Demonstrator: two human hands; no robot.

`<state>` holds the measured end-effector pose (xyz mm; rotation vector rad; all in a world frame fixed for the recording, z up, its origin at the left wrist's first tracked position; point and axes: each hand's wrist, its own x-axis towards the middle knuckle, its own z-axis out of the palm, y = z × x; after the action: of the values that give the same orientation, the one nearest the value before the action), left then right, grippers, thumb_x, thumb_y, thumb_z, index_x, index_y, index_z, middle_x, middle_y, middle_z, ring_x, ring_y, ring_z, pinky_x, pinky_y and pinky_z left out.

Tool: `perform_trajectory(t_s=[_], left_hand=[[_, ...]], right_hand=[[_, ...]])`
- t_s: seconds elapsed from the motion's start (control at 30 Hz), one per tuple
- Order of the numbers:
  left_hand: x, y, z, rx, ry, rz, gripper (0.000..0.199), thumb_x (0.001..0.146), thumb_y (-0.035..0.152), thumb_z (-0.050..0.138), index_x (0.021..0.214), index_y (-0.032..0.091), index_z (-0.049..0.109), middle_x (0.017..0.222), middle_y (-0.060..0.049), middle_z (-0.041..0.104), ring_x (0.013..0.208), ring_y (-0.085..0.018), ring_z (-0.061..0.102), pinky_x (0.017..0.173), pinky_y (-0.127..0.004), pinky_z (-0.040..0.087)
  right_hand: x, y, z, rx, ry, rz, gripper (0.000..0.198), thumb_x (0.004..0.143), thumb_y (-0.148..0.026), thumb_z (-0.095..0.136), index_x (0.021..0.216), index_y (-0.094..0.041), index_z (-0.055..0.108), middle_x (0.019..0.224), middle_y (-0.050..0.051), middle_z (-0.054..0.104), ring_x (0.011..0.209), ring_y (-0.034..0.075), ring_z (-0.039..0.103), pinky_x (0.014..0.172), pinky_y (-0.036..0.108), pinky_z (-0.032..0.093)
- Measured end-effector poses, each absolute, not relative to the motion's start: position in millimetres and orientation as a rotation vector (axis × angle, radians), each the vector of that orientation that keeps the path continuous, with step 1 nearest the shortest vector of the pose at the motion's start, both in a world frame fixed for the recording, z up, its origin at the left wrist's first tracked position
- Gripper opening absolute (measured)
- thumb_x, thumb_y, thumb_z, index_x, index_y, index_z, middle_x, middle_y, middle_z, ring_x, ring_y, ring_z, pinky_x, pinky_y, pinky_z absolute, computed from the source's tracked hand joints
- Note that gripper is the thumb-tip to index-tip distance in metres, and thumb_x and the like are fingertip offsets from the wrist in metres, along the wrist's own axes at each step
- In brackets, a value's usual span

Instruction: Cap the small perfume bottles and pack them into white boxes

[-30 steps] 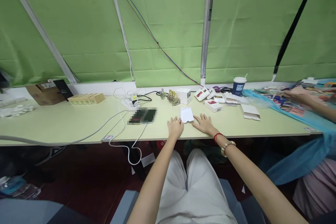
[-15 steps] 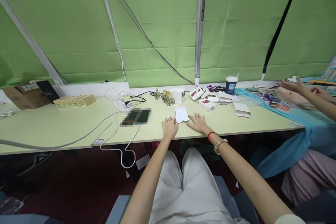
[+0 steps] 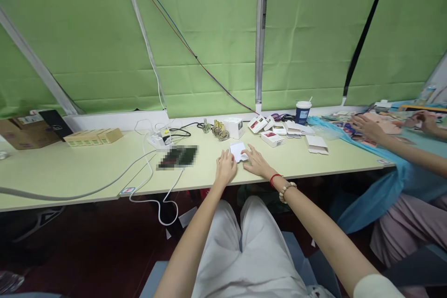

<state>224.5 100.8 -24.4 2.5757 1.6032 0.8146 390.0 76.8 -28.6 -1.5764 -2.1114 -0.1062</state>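
A small flat white paper carton [image 3: 237,150] lies on the table in front of me, with a notch in its near edge. My left hand [image 3: 226,167] rests at its left side, fingers bent and the thumb against the near left corner. On the other side, my right hand [image 3: 257,162] has its bent forefinger over the carton's right part and its thumb by the near edge. Both hands hold the carton down on the tabletop.
Behind the carton stand a white box [image 3: 233,127], coiled gold-coloured pieces [image 3: 220,131] and a small glass bottle [image 3: 206,125]. White cartons [image 3: 272,138] and a lidded cup [image 3: 303,112] are to the right. Left lie cables, a power strip [image 3: 159,141] and yellowish boxes [image 3: 93,137]. A co-worker's hands [image 3: 368,126] are far right.
My right hand has moved in, its forefinger now over the carton instead of beside it. My left fingers are more bent at its edge. The view has shifted slightly.
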Motion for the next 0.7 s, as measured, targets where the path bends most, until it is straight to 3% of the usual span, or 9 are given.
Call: perform_trajectory(t_s=[0.13,0.3,0.47,0.6,0.7], left_hand=[[224,105,-22,2.501,1.499,0.656,0.017,0.082,0.025,0.040,0.085,0.020,0.056,0.104,-0.005,0.063,0.105,-0.020,0.053,0.092,-0.036,0.034],[223,101,-17,2.461,1.482,0.753,0.015,0.081,0.023,0.040,0.086,0.020,0.054,0.095,-0.004,0.064,0.095,-0.018,0.057,0.088,-0.032,0.035],[226,101,-20,2.393,1.761,0.723,0.032,0.084,0.032,0.037,0.107,0.015,0.050,0.120,-0.012,0.055,0.118,-0.024,0.044,0.101,-0.039,0.028],[229,105,-23,2.307,1.940,0.425,0.054,0.086,0.043,0.031,0.130,0.013,0.039,0.145,-0.014,0.030,0.136,-0.032,0.018,0.108,-0.048,0.013],[230,107,-23,2.334,1.947,0.403,0.058,0.086,0.045,0.029,0.134,0.013,0.038,0.147,-0.013,0.028,0.136,-0.032,0.018,0.109,-0.048,0.013]], right_hand=[[379,80,-20,-1.481,-2.086,-0.200,0.044,0.079,-0.028,0.048,0.121,-0.016,0.048,0.137,0.014,0.035,0.127,0.024,0.031,0.102,0.034,0.026],[362,94,-22,-1.667,-1.923,-0.155,0.055,0.081,-0.046,0.048,0.130,-0.020,0.043,0.138,0.013,0.034,0.127,0.028,0.030,0.104,0.039,0.022],[361,104,-33,-1.896,-1.729,-0.072,0.064,0.076,-0.045,0.055,0.133,-0.022,0.041,0.141,0.013,0.030,0.131,0.030,0.024,0.104,0.040,0.022],[363,105,-37,-1.877,-1.616,-0.113,0.063,0.073,-0.038,0.057,0.131,-0.018,0.043,0.134,0.015,0.038,0.122,0.028,0.036,0.099,0.038,0.029],[363,106,-40,-1.830,-1.611,-0.135,0.057,0.073,-0.036,0.056,0.127,-0.018,0.048,0.125,0.014,0.045,0.111,0.028,0.044,0.092,0.037,0.036]])
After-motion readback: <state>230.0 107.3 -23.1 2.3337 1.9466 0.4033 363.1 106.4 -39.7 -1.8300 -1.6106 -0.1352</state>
